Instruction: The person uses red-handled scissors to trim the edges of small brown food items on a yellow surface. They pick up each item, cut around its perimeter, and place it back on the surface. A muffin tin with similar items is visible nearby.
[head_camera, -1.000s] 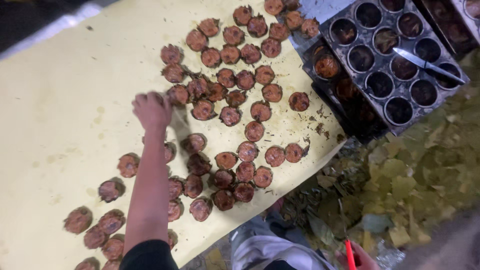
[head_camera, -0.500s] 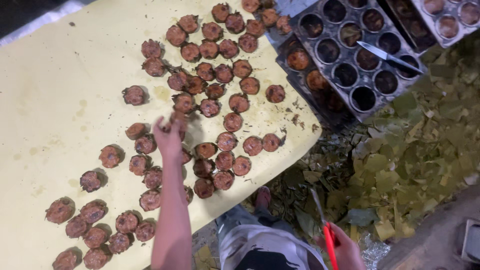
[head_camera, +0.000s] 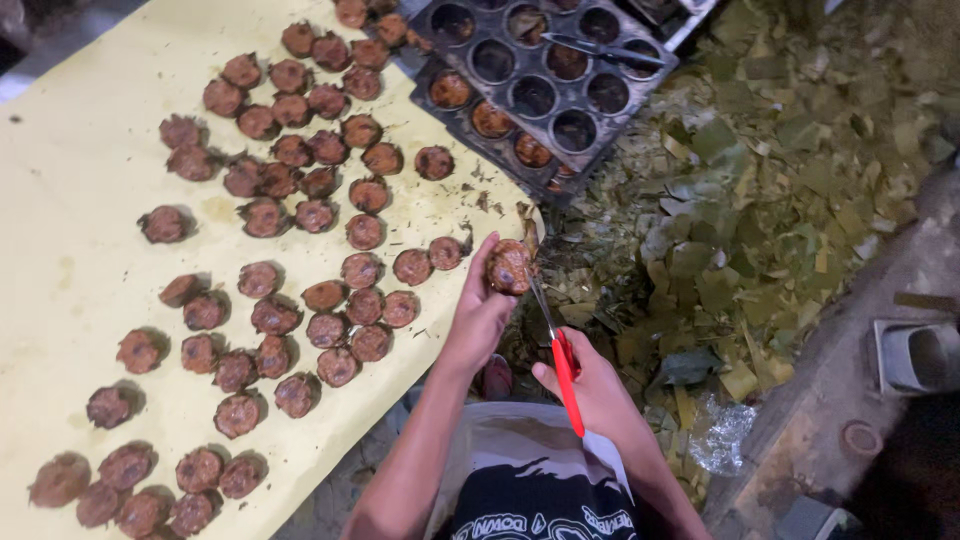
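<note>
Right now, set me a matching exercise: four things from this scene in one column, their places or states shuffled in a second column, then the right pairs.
Things:
1. cake
2. scissors
3. baking tray
4. leaf scraps

Places or states:
A. strewn over the ground
B. dark, with round cups, beside the yellow sheet
C. held up in the left hand
D. red-handled, gripped in the right hand

Pairs: 1-C, 2-D, 3-B, 4-A
</note>
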